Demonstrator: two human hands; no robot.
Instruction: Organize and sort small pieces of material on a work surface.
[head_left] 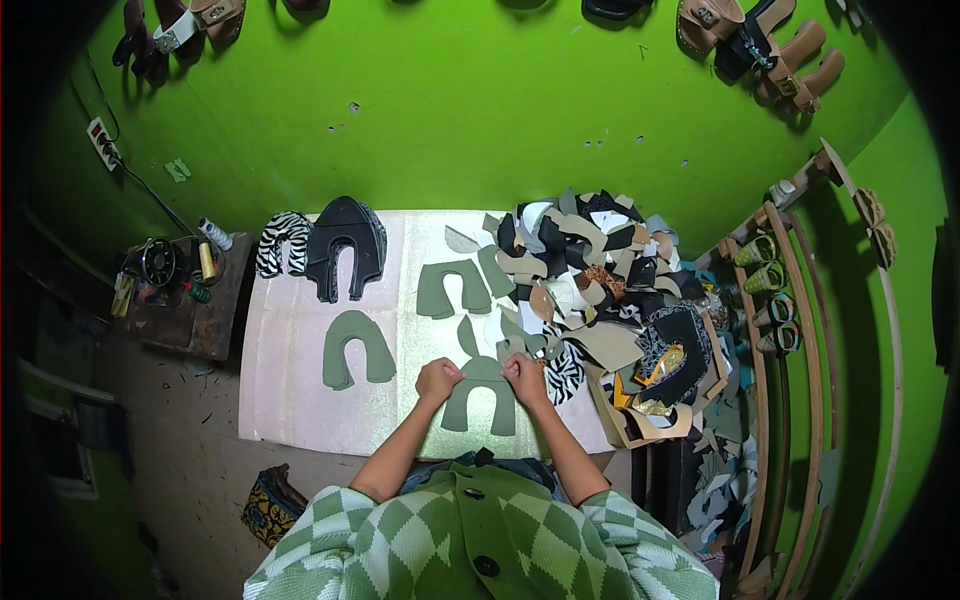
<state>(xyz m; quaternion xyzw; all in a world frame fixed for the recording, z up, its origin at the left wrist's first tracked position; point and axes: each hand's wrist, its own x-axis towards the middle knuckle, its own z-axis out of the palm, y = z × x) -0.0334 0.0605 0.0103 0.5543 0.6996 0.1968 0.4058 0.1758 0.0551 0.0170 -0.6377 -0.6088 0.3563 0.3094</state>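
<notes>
Lower centre of the frame: the left hand (438, 378) and the right hand (524, 377) at either side of a green arch-shaped piece (484, 372), which lies low on the tabletop (285, 405) with its two legs toward the lower edge. Each grip is drawn together, thumb and fingers clamped on the piece's upper margin, one at the left and one at the right. Just above the piece stands a pointed green strip (467, 338).

To the right of the hands, an open tan box (612, 418) holds a black-and-white patterned material with a black part, together with yellow and gold pieces (668, 366); items deeper inside cannot be made out. Above the box, a heap of offcuts (580, 250) in black, white, tan, grey and green spreads over the tabletop's upper right.

Centre and left of the tabletop: a second green arch (436, 292), a third green arch (340, 368), a black arch (328, 240) and, touching or just beside it, a zebra-striped arch (272, 250).

Left of the frame: a small dark table (190, 330) bears thread spools (207, 262). Right of the frame: a wooden rack (775, 400) carries green sandals (767, 277).
</notes>
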